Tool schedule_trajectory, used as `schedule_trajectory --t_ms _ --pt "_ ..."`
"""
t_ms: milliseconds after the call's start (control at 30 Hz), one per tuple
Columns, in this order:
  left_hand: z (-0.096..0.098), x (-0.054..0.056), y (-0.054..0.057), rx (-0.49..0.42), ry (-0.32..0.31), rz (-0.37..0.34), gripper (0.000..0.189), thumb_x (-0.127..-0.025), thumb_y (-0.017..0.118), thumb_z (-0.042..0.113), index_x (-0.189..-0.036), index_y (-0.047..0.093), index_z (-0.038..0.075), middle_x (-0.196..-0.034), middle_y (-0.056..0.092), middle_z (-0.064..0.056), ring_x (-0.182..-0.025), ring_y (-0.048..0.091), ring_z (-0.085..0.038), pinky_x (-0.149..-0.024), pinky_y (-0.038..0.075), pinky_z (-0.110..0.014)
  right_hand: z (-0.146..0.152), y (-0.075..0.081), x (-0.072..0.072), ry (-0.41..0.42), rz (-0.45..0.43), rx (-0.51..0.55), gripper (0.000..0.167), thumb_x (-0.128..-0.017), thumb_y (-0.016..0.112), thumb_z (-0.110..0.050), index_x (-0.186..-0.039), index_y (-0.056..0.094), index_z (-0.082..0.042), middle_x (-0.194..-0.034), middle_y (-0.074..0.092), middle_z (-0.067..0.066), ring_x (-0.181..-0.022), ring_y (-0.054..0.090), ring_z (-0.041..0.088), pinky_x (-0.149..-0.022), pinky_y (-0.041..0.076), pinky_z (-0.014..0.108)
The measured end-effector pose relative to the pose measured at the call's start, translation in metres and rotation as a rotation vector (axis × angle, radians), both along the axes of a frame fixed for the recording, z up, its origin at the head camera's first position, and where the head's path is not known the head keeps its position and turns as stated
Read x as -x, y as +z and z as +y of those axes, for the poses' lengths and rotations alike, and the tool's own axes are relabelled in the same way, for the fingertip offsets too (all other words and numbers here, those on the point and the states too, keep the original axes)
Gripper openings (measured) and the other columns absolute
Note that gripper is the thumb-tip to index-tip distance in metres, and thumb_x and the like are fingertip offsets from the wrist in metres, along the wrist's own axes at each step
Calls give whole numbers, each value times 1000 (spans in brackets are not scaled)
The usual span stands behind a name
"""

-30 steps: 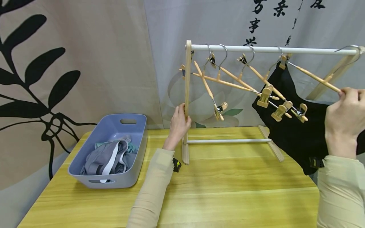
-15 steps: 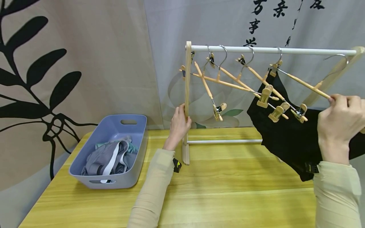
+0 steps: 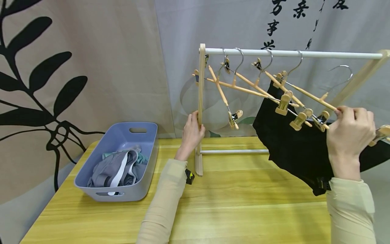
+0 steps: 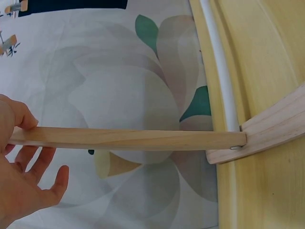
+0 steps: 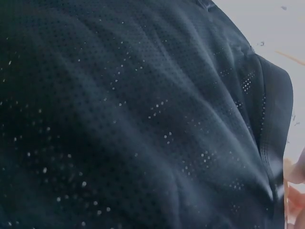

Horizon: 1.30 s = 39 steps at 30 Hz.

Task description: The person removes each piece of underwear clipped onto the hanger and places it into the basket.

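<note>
The right hand (image 3: 350, 135) grips the wooden bar of a clip hanger (image 3: 310, 95), from which a black perforated garment (image 3: 292, 139) hangs by clips. This hanger's hook (image 3: 347, 73) is below and apart from the rack's white rail (image 3: 329, 54). In the right wrist view the garment's cloth (image 5: 143, 119) fills most of the frame, with only some fingers showing at the right edge. My left hand (image 3: 192, 134) holds the rack's left wooden post (image 3: 200, 98), thumb and fingers on opposite sides; the left wrist view shows the post (image 4: 133, 139) running from that hand (image 4: 28, 167) to the foot.
Several clip hangers (image 3: 240, 88) hang tilted from the rail. A blue-grey basket (image 3: 152, 152) with grey and teal clothes (image 3: 122, 166) stands left on the wooden table (image 3: 231, 203). The lower white bar (image 3: 231, 151) joins the rack's feet. A printed curtain (image 3: 122, 67) hangs behind.
The right hand has moved left and slightly down, carrying the hanger and black garment, now overlapping the hanging clip hangers. The left hand has stayed on the post.
</note>
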<state>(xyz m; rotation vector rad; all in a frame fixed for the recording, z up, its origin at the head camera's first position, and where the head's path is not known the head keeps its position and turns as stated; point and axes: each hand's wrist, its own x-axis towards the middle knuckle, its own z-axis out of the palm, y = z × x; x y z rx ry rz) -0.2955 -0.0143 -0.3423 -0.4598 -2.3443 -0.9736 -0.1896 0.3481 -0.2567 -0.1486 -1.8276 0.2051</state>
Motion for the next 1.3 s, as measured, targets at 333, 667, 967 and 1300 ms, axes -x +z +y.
schedule_trajectory --t_ms 333,667,967,1300 --pt "-1 1 -1 1 1 6 49 -89 56 4 -134 39 -3 -102 52 -20 -75 52 -29 -62 47 -37 -11 -14 4 58 52 7 29 -92 45 -8 -89 65 13 -82 59 32 -78 50 50 -65 35 62" --pt "0 1 -1 1 1 -1 48 -89 56 4 -134 39 -3 -101 52 -19 -73 50 -26 -60 45 -35 -27 -22 3 82 9 -2 30 -93 45 -7 -81 58 16 -76 55 33 -75 50 52 -60 34 62" --pt "-1 0 0 -2 7 1 48 -88 57 3 -133 40 -3 -100 52 -19 -74 52 -28 -61 47 -37 -40 -32 4 89 -59 -74 22 -87 42 2 -80 61 10 -70 56 30 -68 48 53 -52 31 60" --pt "0 0 0 -6 5 1 49 -88 57 3 -133 40 -3 -102 53 -20 -76 53 -29 -63 49 -38 -54 -42 3 137 -85 -93 23 -82 39 8 -59 42 6 -63 44 25 -58 44 48 -47 28 53"
